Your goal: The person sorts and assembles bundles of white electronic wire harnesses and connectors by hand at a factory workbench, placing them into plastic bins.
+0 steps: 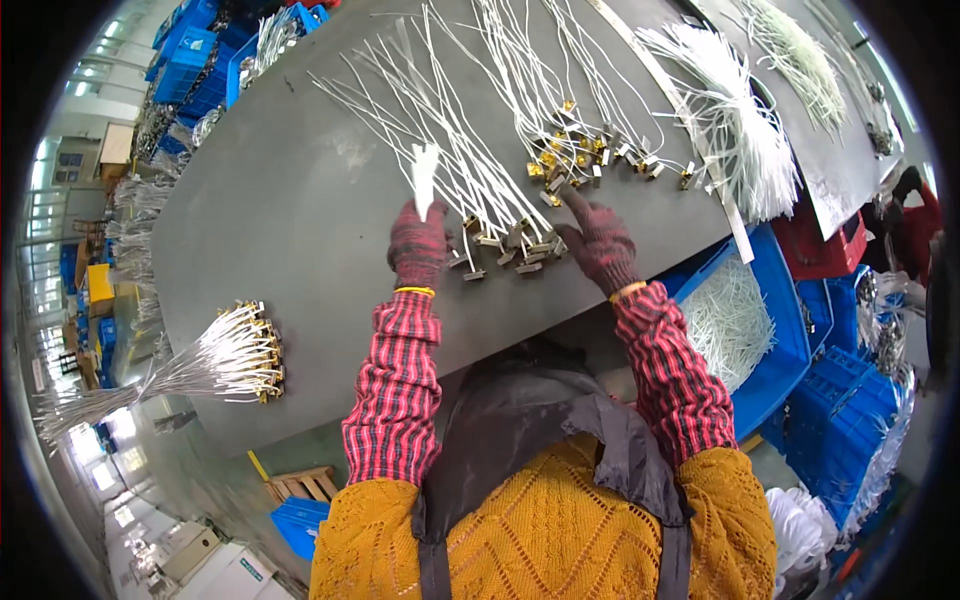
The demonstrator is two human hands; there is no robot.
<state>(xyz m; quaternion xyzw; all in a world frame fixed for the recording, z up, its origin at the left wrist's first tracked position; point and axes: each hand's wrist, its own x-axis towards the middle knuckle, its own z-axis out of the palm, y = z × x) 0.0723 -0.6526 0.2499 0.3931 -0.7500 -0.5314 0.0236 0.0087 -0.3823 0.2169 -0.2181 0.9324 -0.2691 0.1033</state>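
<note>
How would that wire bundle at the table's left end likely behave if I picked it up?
The wire bundle would probably droop: its strands are long and thin. The end with the gold-coloured pieces may hang heavier, since they look like metal. Loose strands could splay, as they fan out toward that end.

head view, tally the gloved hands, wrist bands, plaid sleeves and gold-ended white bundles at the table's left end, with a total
Gloved hands: 2 (left hand, right hand)
Wrist bands: 2 (left band, right band)
Plaid sleeves: 2 (left sleeve, right sleeve)
Gold-ended bundle: 1
Total: 7
</note>
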